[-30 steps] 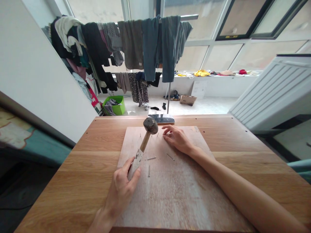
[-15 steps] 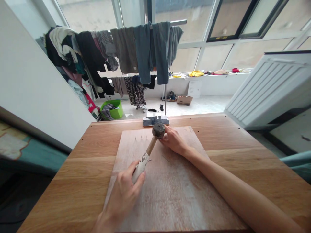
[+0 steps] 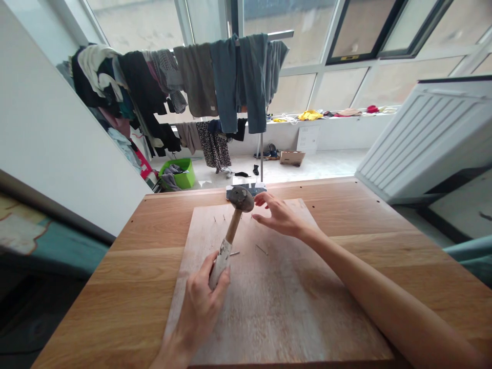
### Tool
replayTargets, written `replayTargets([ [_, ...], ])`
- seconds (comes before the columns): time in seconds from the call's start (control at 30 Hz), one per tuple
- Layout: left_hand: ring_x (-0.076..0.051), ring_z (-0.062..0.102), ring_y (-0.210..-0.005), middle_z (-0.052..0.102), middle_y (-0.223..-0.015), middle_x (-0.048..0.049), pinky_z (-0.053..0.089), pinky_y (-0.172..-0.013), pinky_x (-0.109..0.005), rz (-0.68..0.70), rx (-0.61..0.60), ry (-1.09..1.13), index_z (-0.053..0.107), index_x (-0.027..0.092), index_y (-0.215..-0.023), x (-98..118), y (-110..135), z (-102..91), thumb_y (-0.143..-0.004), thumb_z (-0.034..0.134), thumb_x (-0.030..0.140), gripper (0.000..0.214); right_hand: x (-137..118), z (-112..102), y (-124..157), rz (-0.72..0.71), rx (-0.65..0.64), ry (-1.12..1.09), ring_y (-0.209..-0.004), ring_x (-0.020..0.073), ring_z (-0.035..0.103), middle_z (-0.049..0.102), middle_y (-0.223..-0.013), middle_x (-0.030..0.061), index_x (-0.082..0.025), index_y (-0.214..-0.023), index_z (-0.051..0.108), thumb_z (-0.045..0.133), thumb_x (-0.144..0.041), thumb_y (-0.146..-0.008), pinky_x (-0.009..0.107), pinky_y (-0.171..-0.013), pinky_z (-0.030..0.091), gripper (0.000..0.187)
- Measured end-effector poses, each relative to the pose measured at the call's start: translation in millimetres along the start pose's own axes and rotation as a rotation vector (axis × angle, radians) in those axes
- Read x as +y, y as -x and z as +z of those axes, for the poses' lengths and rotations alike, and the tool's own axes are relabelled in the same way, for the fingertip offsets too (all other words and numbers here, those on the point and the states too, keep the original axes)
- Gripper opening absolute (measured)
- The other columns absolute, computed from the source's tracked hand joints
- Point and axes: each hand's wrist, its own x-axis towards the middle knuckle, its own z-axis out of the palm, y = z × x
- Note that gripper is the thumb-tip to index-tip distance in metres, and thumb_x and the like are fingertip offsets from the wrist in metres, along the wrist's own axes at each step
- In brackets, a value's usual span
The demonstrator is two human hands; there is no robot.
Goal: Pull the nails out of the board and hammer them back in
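Observation:
My left hand is wrapped round the white-coated lower handle of a hammer. Its dark, rounded head is raised over the far part of a wooden board. My right hand hovers at the board's far side, just right of the hammer head, thumb and fingers apart with nothing in them. Several nails stand upright in a row, one nail left of the hammer; the head and handle partly cover the row. Two loose nails lie flat, one nail near the middle and another beside the handle.
The board lies on a wooden table. At the table's far edge a phone is partly covered by the hammer head. Beyond stand a clothes rack with hanging laundry, a green basket and a white slatted panel.
My right hand has opened and drawn slightly right, away from the nails. The hammer head has swung left and up a little, still in my left hand.

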Motion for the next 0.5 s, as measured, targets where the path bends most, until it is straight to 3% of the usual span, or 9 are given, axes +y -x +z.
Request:
replayTargets([
  [0.1,-0.028,0.076,-0.092,0.078,-0.091,-0.0077,0.059,-0.075,-0.033,-0.023,0.019,0.009,0.069,0.015,-0.121,4.3,-0.7,-1.9,-0.094,0.052,0.042,0.041,-18.2,-20.8,7.0,-0.145,-0.175,0.206,-0.083,0.0187,0.061,0.067,-0.098,0.0060,-0.020,-0.101,0.064,0.065,-0.016,-0.089,0.032,-0.073,0.048,0.013],
  [0.2,-0.027,0.076,-0.087,0.077,-0.088,-0.0079,0.058,-0.073,-0.032,-0.031,0.015,0.017,0.070,0.015,-0.119,7.4,-2.8,-3.1,-0.094,0.052,0.044,0.042,-41.5,-27.6,23.0,-0.429,-0.330,0.485,-0.088,0.0206,0.058,0.066,-0.099,0.0073,-0.019,-0.098,0.067,0.061,-0.006,-0.092,0.033,-0.073,0.045,0.016],
  [0.3,-0.027,0.075,-0.088,0.078,-0.092,-0.0088,0.058,-0.077,-0.034,-0.034,0.005,0.018,0.070,0.015,-0.119,6.9,-3.9,-2.7,-0.094,0.051,0.044,0.043,-61.6,-24.0,39.0,-0.644,-0.413,0.666,-0.090,0.0216,0.056,0.064,-0.096,0.0078,-0.018,-0.092,0.067,0.058,-0.009,-0.097,0.035,-0.075,0.044,0.013],
  [0.4,-0.028,0.075,-0.088,0.078,-0.094,-0.0098,0.058,-0.081,-0.036,-0.036,-0.017,0.011,0.069,0.013,-0.121,5.1,-3.8,-2.0,-0.094,0.051,0.045,0.045,-72.4,-20.2,45.2,-0.757,-0.441,0.742,-0.090,0.0213,0.055,0.063,-0.090,0.0058,-0.018,-0.084,0.066,0.058,-0.012,-0.099,0.036,-0.074,0.044,0.018],
  [0.5,-0.027,0.074,-0.087,0.077,-0.092,-0.0088,0.058,-0.083,-0.037,-0.024,-0.026,0.019,0.069,0.015,-0.120,4.7,-3.5,-1.9,-0.094,0.050,0.045,0.044,-72.9,-19.2,41.3,-0.777,-0.453,0.738,-0.091,0.0215,0.056,0.064,-0.087,0.0053,-0.019,-0.078,0.065,0.062,-0.014,-0.097,0.036,-0.074,0.044,0.020],
])
